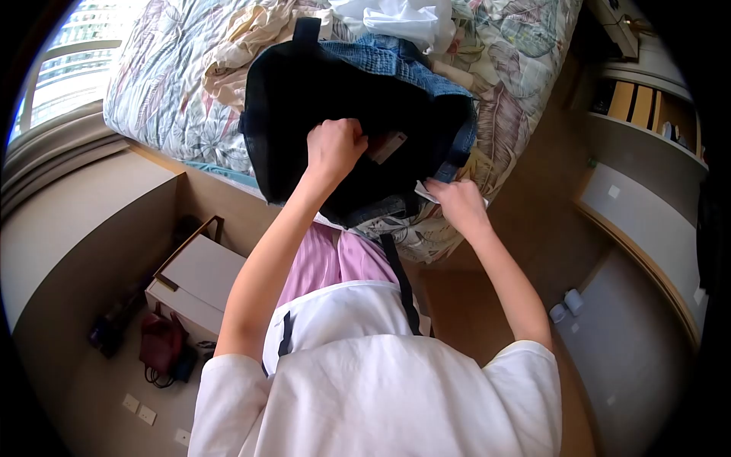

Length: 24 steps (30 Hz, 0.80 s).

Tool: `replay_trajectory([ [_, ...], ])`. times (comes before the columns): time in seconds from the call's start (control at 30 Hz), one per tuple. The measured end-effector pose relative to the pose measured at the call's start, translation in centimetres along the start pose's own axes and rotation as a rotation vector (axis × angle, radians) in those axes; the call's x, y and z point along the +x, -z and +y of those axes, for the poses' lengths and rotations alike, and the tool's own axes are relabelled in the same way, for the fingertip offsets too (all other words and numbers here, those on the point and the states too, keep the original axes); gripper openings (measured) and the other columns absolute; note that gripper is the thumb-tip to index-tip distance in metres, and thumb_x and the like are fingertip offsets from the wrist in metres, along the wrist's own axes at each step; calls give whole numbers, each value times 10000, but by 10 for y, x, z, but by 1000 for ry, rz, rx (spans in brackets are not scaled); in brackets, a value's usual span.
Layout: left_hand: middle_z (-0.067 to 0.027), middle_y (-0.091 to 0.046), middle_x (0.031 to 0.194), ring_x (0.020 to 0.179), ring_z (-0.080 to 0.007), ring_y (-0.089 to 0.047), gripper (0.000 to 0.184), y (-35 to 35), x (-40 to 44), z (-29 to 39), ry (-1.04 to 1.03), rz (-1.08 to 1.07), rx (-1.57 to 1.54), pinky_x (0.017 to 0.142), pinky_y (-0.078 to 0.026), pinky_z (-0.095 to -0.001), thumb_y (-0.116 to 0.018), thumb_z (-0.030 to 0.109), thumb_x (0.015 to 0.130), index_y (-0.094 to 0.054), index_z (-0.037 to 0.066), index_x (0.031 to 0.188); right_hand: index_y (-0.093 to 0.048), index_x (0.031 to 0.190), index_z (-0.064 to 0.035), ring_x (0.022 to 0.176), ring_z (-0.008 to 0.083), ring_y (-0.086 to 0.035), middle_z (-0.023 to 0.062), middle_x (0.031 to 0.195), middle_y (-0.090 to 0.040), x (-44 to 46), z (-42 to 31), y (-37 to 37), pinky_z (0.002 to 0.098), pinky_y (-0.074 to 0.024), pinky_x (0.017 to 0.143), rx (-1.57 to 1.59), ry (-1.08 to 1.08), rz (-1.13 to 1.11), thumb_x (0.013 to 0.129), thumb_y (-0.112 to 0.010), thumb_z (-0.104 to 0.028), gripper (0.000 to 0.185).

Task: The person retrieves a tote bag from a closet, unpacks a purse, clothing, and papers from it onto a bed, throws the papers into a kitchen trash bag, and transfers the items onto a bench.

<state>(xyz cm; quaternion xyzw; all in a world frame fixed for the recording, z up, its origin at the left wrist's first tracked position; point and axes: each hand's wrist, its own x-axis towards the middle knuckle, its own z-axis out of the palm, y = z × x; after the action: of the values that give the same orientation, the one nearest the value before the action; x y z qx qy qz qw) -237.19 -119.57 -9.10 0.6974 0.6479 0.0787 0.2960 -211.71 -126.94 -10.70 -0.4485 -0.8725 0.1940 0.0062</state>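
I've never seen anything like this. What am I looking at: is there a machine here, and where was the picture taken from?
No machine is at work here: these are a person's own bare hands. The one picture comes from a camera worn on their head, looking forward and down, so their white shirt fills the bottom. Ahead is a bed with a patterned bedspread, where beige cloth and a white bundle lie. A large open bag, black inside, is at the bed's near side. The left hand is curled over its opening; whether it holds anything is hidden. The right hand, by the bag's rim, holds something white, too covered to identify.
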Motion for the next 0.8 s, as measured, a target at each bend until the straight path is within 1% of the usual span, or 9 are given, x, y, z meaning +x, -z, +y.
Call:
replay_trajectory([
  [0.1,-112,-657,669,650,-284,-648,116,-3,0,-1,-9,-14,6,657,-518,-373,-692,194,712,-694,83,745,-676,918,-87,718,254,-664,93,885,-686,28,-14,29,348,-529,639,-109,-79,-446,662,-615,-24,270],
  [0.2,-102,-669,694,666,-270,-656,116,-5,0,-4,26,-80,13,621,-521,-352,-700,179,716,-700,79,777,-677,902,-88,742,269,-646,102,785,-649,77,-24,18,359,-515,634,101,46,-18,705,-551,3,250],
  [0.3,-99,-674,704,670,-265,-658,114,-2,-4,-5,-25,-95,-2,623,-520,-348,-701,173,717,-703,77,780,-688,736,-136,738,200,-666,51,755,-668,123,-30,-38,317,-505,588,-349,113,-289,763,-552,-95,145],
  [0.37,-97,-678,712,676,-259,-661,113,-4,-6,-8,-62,-56,159,628,-523,-344,-697,171,724,-703,76,784,-680,664,-163,733,185,-670,35,722,-667,129,-16,-106,317,-503,582,-485,111,-140,774,-550,-114,178],
  [0.5,-98,-678,723,683,-274,-659,119,-7,-11,-27,72,-49,65,620,-525,-350,-694,187,733,-705,86,795,-681,689,-168,753,182,-660,21,762,-676,129,-19,-85,326,-496,604,-408,165,-244,780,-546,-141,165],
  [0.63,-99,-678,727,683,-276,-659,116,5,-19,-24,89,-12,-3,612,-522,-345,-673,188,770,-703,84,811,-701,819,-137,794,163,-604,18,842,-686,87,-29,5,319,-452,646,-139,199,61,747,-580,-100,146],
  [0.7,-129,-662,719,709,-284,-652,102,7,-25,-17,7,73,-117,628,-521,-365,-650,181,785,-698,92,787,-681,732,-100,673,171,-579,24,844,-685,58,-39,68,304,-433,558,50,115,533,697,-608,-80,83],
  [0.77,-130,-681,783,721,-236,-668,186,18,-33,2,-99,134,-153,654,-524,-345,-597,226,864,-692,68,894,-698,734,-107,588,144,-528,16,843,-694,19,-49,106,279,-387,511,-10,146,700,669,-660,-101,76],
  [0.8,-123,-682,848,761,-207,-662,246,32,-40,21,-32,-34,-572,689,-517,-322,-568,254,896,-666,43,976,-694,715,-107,561,134,-511,9,828,-695,3,-60,119,269,-370,499,-20,145,738,660,-678,-110,58],
])
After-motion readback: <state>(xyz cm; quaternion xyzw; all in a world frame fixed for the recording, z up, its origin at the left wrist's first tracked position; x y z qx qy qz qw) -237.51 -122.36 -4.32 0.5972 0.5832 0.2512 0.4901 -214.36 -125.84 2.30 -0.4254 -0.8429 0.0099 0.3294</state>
